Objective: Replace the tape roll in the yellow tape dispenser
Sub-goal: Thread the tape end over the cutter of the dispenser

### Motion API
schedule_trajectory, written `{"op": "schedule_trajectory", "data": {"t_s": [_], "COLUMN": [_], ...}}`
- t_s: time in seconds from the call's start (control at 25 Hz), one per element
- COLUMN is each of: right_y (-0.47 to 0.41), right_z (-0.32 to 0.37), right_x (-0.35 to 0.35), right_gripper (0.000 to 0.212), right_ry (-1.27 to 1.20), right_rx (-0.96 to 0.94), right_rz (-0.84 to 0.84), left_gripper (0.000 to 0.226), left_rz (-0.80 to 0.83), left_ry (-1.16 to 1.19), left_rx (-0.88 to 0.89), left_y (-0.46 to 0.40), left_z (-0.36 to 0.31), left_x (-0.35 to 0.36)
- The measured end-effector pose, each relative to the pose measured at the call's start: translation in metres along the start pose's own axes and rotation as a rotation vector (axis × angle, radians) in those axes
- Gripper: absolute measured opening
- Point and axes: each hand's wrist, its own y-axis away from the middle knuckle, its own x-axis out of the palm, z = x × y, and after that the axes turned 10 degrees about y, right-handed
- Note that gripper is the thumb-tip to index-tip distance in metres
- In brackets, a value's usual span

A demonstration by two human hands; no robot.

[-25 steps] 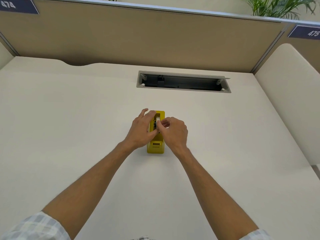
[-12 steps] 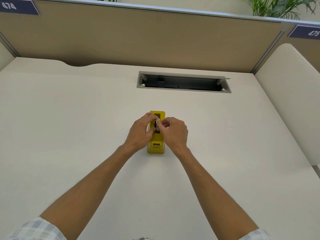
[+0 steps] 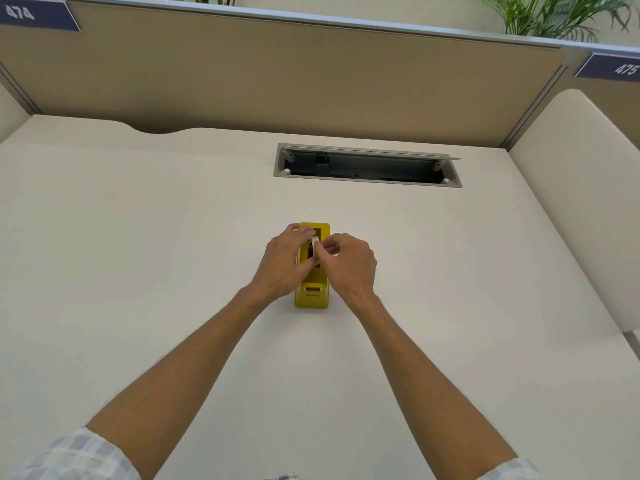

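Yellow tape dispenser (image 3: 311, 296) between both hands.

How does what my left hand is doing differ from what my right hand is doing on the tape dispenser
The left hand wraps over the left side of the yellow tape dispenser, fingers reaching across its top, while the right hand stays beside it on the right. The left hand grips the body; the right hand pinches the whitish tape roll with its fingertips. Both have curled fingers and meet over the dispenser's middle.

The yellow tape dispenser (image 3: 311, 296) looks like smooth glossy plastic on a matt cream desk (image 3: 138, 271).
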Motion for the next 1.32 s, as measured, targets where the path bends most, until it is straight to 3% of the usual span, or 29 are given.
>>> {"op": "schedule_trajectory", "data": {"t_s": [0.16, 0.56, 0.96, 1.32], "right_y": [0.000, 0.003, -0.009, -0.010], "right_z": [0.000, -0.004, -0.003, -0.006], "right_x": [0.001, -0.003, -0.012, 0.001], "right_gripper": [0.021, 0.019, 0.020, 0.006], "right_ry": [0.035, 0.155, 0.297, 0.459], "right_rx": [-0.065, -0.307, -0.399, -0.564], "right_rz": [-0.030, -0.052, -0.015, -0.102], "left_gripper": [0.034, 0.035, 0.036, 0.038], "left_rz": [-0.021, -0.002, 0.014, 0.022], "left_ry": [0.037, -0.065, -0.120, -0.138], "left_rx": [0.045, 0.068, 0.100, 0.091], "left_y": [-0.001, -0.005, -0.005, -0.006], "left_z": [0.006, 0.013, 0.018, 0.017], "left_x": [0.002, 0.001, 0.002, 0.000]}}
